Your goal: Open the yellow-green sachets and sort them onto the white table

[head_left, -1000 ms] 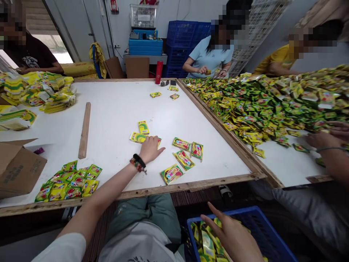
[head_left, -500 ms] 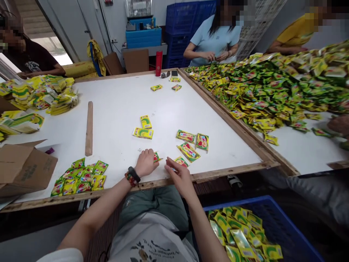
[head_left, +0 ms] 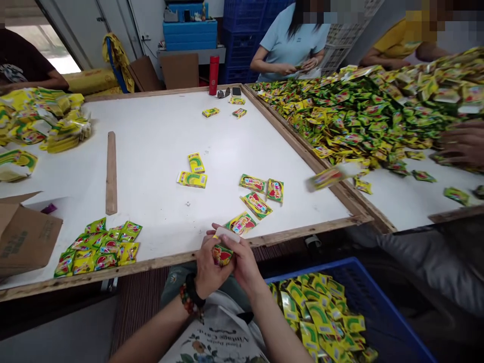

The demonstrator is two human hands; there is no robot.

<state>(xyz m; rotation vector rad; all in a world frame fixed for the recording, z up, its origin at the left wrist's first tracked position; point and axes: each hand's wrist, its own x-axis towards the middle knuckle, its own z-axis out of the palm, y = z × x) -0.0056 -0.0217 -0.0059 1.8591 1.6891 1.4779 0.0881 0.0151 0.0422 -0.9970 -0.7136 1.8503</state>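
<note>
My left hand [head_left: 210,264] and my right hand [head_left: 245,264] meet at the table's front edge, shut together on a yellow-green foil sachet [head_left: 222,255] with a white strip showing at its top end. Just beyond my fingers, another sachet [head_left: 242,224] lies on the white tabletop [head_left: 159,136]. Several more lie in a loose group [head_left: 257,194] to the right of it. A pair of sachets [head_left: 192,170] rests further up the table, and a bead bracelet and dark band [head_left: 189,294] circle my left wrist.
A blue crate [head_left: 351,307] of sachets sits below the table at my right. A huge sachet heap [head_left: 374,113] fills the right table, where a co-worker's hand [head_left: 463,143] reaches in. A blurred sachet [head_left: 328,177] crosses the wooden divider. A sachet cluster [head_left: 100,249], cardboard box [head_left: 26,234] and wooden stick [head_left: 111,174] lie left.
My hands have lifted off the tabletop and come together at the front edge, holding a sachet. A blurred sachet now crosses the divider, and my view has tilted further down.
</note>
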